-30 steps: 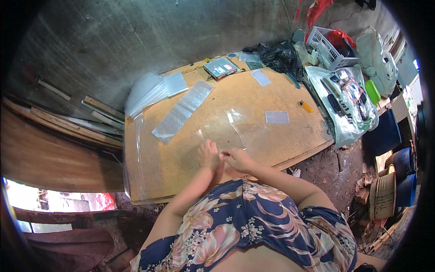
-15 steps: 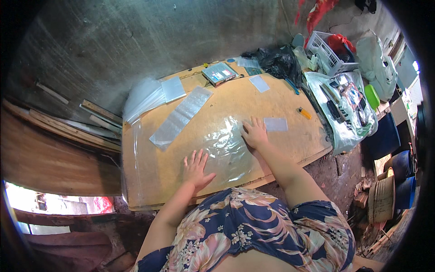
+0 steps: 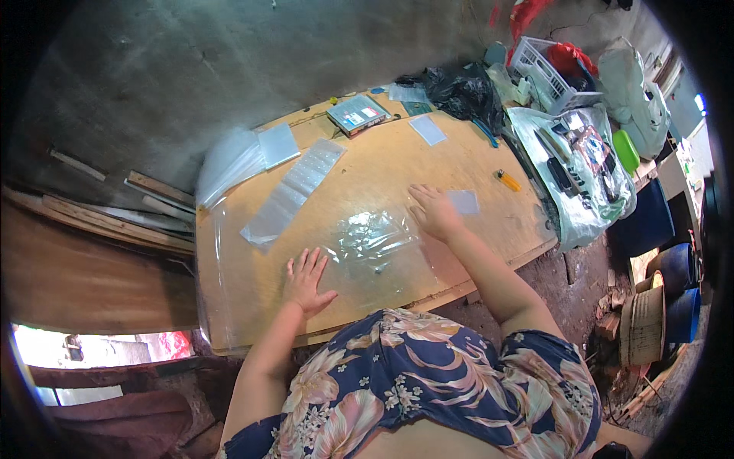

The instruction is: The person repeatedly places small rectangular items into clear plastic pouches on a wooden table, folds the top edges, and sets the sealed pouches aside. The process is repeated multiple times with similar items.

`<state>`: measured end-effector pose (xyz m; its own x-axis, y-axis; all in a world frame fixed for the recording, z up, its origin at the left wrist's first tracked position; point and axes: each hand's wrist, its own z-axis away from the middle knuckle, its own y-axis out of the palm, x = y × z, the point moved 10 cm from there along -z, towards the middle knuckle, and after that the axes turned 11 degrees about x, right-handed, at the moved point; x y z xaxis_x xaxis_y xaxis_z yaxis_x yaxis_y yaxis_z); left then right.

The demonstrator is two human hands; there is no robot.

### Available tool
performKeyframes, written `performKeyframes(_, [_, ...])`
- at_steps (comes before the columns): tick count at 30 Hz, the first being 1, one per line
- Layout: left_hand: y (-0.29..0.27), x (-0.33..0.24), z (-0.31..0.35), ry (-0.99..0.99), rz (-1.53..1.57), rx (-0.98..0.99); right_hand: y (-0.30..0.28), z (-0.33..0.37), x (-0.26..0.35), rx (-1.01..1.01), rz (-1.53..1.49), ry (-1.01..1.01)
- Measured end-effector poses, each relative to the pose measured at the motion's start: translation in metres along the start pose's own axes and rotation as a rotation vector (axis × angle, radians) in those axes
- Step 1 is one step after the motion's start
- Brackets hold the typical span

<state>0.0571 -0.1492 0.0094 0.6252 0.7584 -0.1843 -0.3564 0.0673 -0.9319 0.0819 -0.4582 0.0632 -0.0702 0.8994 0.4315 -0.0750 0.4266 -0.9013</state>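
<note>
A clear plastic sheet (image 3: 375, 245) lies crinkled on the wooden table (image 3: 245, 306) in front of me. My left hand (image 3: 306, 281) rests flat on the table at the sheet's left edge, fingers spread. My right hand (image 3: 433, 212) presses flat near the sheet's upper right corner, just left of a small white plastic piece (image 3: 463, 201). Neither hand holds anything.
A long bubbled plastic strip (image 3: 294, 191) and a stack of clear bags (image 3: 237, 157) lie at the table's far left. A flat box (image 3: 358, 114), a black bag (image 3: 462, 90), a yellow lighter (image 3: 508, 180), a white basket (image 3: 547, 69) and a bag of tools (image 3: 581, 161) sit at the right.
My hands were together at the near edge a second ago. They have spread apart over the clear sheet, the right one reaching farther up and right, the left one settling flat.
</note>
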Motion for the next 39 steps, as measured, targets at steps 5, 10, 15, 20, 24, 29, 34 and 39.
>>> performKeyframes(5, [-0.007,-0.007,-0.002,0.012,-0.013,0.018,-0.02,0.081,-0.009,-0.096,-0.299,-0.046])
performKeyframes(10, [-0.012,-0.011,-0.004,0.004,-0.049,0.018,0.026,0.102,-0.028,0.125,-0.131,0.099])
performKeyframes(15, [-0.025,-0.048,-0.037,0.108,0.022,-0.184,0.047,0.114,-0.035,0.224,0.056,0.183])
performKeyframes(20, [-0.018,-0.151,-0.092,0.264,0.069,-0.313,0.053,0.118,-0.024,0.154,0.211,0.137])
performKeyframes(24, [0.004,-0.173,-0.118,0.085,0.068,-0.153,0.069,0.115,-0.024,0.171,0.194,0.185])
performKeyframes(29, [0.005,-0.16,-0.123,-0.002,0.112,-0.11,0.063,0.117,-0.015,0.062,0.209,0.156])
performKeyframes(34, [0.009,-0.16,-0.13,-0.011,0.115,-0.048,0.059,0.121,-0.016,0.044,0.205,0.175])
performKeyframes(39, [0.01,-0.159,-0.13,-0.007,0.075,-0.027,0.059,0.121,-0.016,0.045,0.188,0.179])
